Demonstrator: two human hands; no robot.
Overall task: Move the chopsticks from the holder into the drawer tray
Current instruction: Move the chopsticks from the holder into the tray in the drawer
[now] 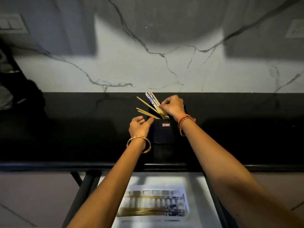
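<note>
A black holder [162,132] with a small red label stands on the dark countertop [65,129]. Several wooden chopsticks [148,104] fan out of its top, some with blue-patterned ends. My right hand [172,106] is above the holder's rim, fingers pinched around the patterned chopsticks. My left hand [139,126] rests against the holder's left side, thumb touching its top edge. Below the counter edge, the open drawer holds a white tray [184,191] with several chopsticks [144,211] lying crosswise in it.
A white marble backsplash [148,63] rises behind the counter. Dark objects sit at the far left [16,89]. The drawer's dark rails [85,191] run on either side of the tray.
</note>
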